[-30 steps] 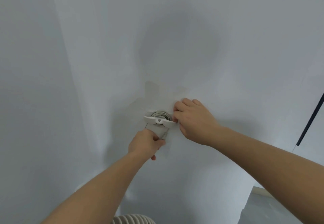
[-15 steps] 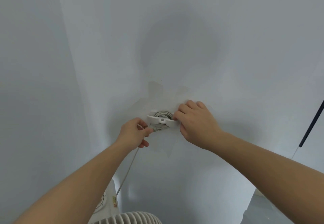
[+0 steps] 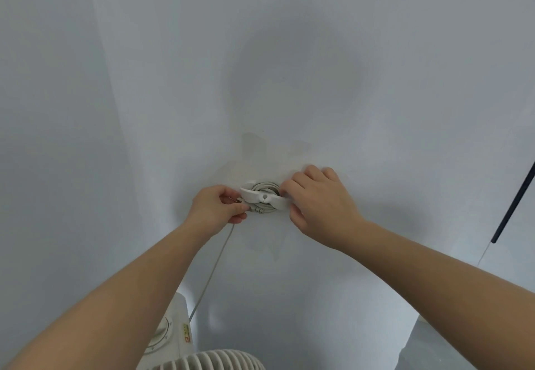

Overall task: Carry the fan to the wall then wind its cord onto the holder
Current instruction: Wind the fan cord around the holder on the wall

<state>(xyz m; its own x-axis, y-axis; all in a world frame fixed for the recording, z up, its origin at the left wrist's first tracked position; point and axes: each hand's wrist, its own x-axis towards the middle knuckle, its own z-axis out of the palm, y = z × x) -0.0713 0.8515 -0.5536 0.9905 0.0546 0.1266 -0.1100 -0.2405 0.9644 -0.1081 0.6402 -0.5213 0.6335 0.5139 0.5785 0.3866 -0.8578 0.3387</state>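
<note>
White cord, pinched in the left hand, meets a wall-mounted cord holder steadied by the right hand.

The left grip is closed, thumb and fingertips nipping the cord at the holder's left tip. The right grip curls round the holder's right end, fingers over the top and thumb beneath. Several turns of cord lie coiled behind the holder's white crossbar, against the pale wall. From the left hand a length of cord runs down to the white fan, which sits close to the wall below the arms, its ribbed grille and a round dial showing at the bottom edge. A dark pole slants at far right.
</note>
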